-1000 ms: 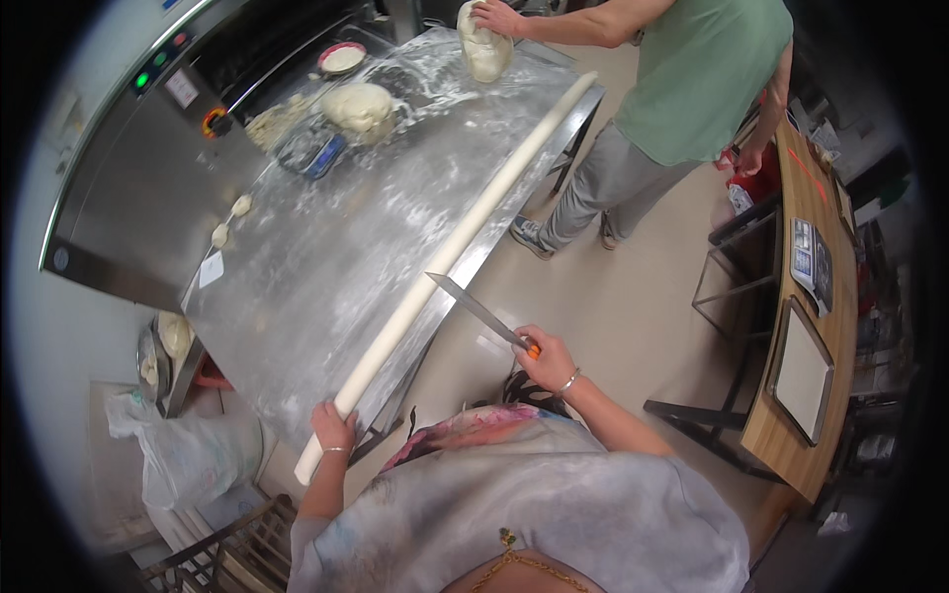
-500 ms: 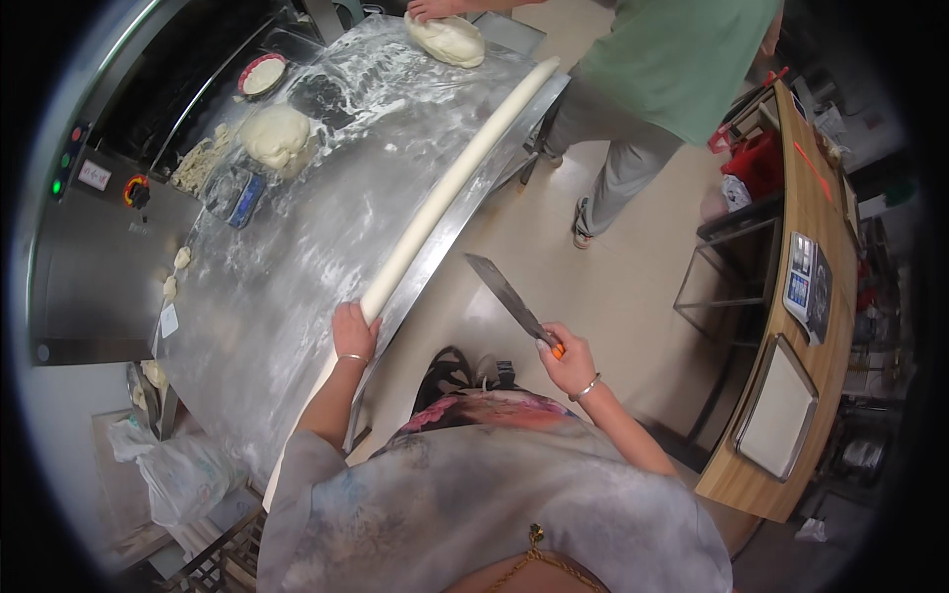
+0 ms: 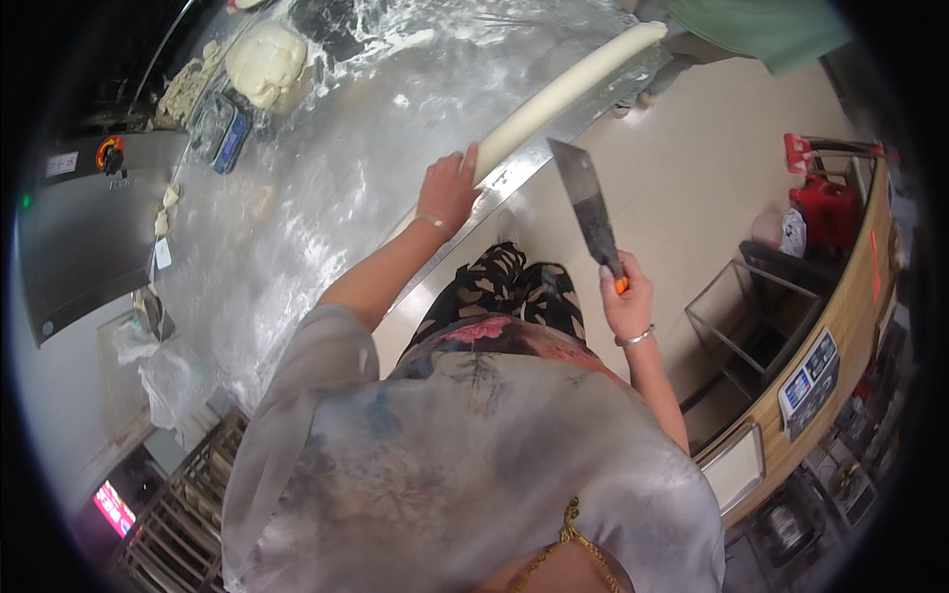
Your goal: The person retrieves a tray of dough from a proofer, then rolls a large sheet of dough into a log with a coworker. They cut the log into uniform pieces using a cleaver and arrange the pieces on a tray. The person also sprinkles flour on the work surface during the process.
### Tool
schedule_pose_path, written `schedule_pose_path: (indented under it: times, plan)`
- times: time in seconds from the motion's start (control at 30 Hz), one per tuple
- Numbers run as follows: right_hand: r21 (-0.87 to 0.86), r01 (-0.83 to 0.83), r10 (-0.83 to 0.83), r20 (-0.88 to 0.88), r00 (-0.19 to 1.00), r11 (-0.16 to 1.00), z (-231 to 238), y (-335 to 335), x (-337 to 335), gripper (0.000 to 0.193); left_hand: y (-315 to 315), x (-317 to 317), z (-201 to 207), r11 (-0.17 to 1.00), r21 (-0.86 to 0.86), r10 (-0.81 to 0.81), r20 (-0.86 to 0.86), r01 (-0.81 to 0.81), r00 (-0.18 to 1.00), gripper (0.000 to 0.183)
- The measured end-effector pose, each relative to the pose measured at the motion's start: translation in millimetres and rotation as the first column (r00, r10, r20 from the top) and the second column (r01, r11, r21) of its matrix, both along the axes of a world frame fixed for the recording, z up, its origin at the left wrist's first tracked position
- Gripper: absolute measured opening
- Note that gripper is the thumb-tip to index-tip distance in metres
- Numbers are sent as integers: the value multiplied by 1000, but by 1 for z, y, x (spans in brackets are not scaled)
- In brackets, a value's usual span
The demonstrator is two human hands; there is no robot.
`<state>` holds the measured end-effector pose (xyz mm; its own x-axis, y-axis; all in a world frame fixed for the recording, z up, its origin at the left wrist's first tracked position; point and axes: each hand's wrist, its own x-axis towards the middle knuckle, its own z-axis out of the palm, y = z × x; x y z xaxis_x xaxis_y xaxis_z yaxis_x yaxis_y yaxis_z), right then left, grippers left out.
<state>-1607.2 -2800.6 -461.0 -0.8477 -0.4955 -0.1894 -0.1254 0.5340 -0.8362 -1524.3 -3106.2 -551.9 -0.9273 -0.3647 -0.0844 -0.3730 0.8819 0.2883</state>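
A long, thick rope of pale dough (image 3: 568, 94) lies along the near edge of the floured metal table (image 3: 326, 188). My left hand (image 3: 450, 190) is laid over it partway along, fingers curved round the dough; the rope behind the hand is mostly covered by my forearm. Off the table, over the floor, my right hand (image 3: 629, 296) is closed round the orange handle of a knife (image 3: 585, 198). Its broad dark blade points up and away, close beside the rope but apart from it.
A big dough lump (image 3: 265, 63), dough scraps (image 3: 188, 91) and a blue-edged scale (image 3: 230, 138) sit at the table's far left. On the right stands a wooden counter (image 3: 801, 425) with a tray (image 3: 736, 469). A co-worker's green shirt (image 3: 766, 30) shows at the top right.
My left hand has slid forward along the dough rope. The knife has moved up and right in my right hand, its blade now steeper. The view has shifted, and the co-worker is mostly out of it.
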Motion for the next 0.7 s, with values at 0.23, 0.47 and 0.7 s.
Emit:
schedule_pose_path:
  times: [0.23, 0.47, 0.7]
  plan:
    - [-7, -93, 93, -2, 996, 996, 7, -21, -63, 19, -3, 96, 18, 994, 9, 105, 69, -106, 992, 84]
    - [12, -268, 268, 26, 963, 963, 17, -55, -106, 22, 1, -11, -12, 997, 39, 65, -35, -64, 997, 78]
    - [58, -311, 310, 28, 950, 949, 23, -55, -135, 23, 2, 89, 18, 962, 72, 250, 170, -265, 953, 81]
